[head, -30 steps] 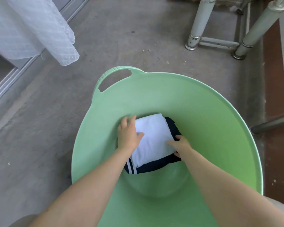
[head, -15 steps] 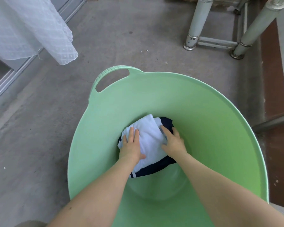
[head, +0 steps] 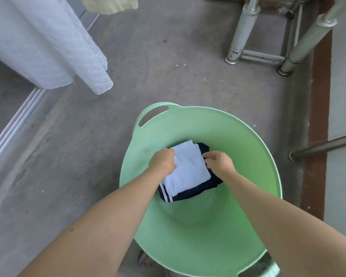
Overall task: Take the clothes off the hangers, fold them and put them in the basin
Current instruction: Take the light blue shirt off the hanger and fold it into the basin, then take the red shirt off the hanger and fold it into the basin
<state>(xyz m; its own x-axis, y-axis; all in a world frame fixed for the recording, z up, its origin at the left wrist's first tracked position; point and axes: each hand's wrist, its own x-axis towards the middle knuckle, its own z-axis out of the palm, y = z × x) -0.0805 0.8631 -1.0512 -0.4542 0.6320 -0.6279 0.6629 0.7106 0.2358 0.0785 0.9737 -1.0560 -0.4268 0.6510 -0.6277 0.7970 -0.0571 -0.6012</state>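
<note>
Concrete floor [head: 148, 66] carries the basin [head: 252, 148]; inside it our left grip [head: 162, 161] and right grip [head: 218, 161], flat before, now pinch the white garment [head: 188, 168] by its edges; we judge its placing almost finished.

I log: basin [head: 248, 156], smooth green plastic with a faint sheen; folded white garment [head: 188, 168], soft matt cloth; navy garment [head: 190, 191], matt cloth; floor [head: 148, 66], rough matt concrete; rack legs [head: 243, 27], dull metal.

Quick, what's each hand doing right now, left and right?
Left hand: grips the left edge of the folded white cloth.
Right hand: fingers curled at the cloth's right edge; grip cannot be told.
</note>
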